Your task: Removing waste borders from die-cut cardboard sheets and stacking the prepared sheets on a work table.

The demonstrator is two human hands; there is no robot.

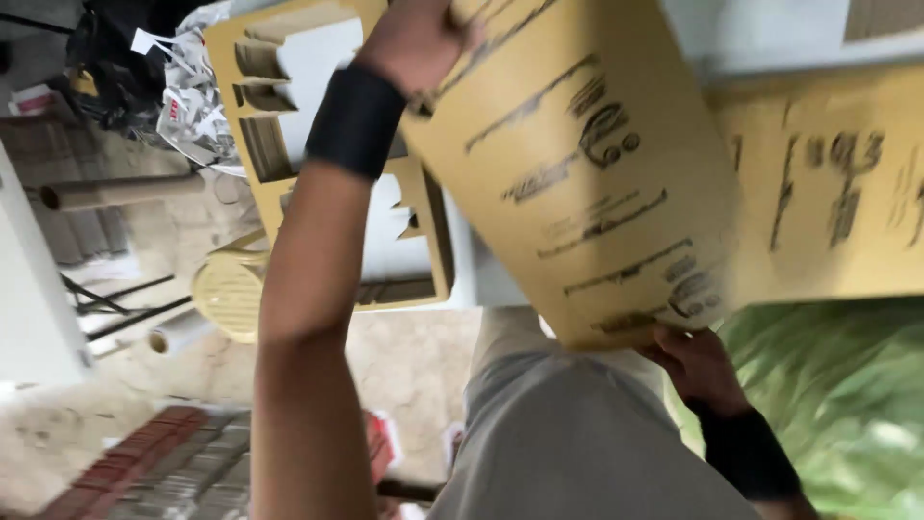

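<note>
The left forearm rises up the middle of the view, nearest the camera, a black wristband at its top, and the left hand (416,39) grips the upper edge of a tan printed cardboard sheet (587,173), its fingers clenched over that edge as far as the top of the frame lets me see. The sheet hangs tilted in the air in front of the person's grey-clad body, and the right hand (698,366), also wearing a black band, holds its lower corner from beneath, fingers curled on the underside. Both grips sit on edges only, so I judge the wide, limp sheet could buckle or slip out at the lower corner if either hand twists. It also blocks much of the view downward, and the picture is blurred with motion. Just beside it on the right lies a second printed sheet (837,183); the two may overlap, and one might snag the other. Behind stands a cut-out cardboard frame (289,144) over a yellow stool (226,294), with tubes (115,191) and red bricks (164,453) on the floor, all things a blind step or swing could strike.
</note>
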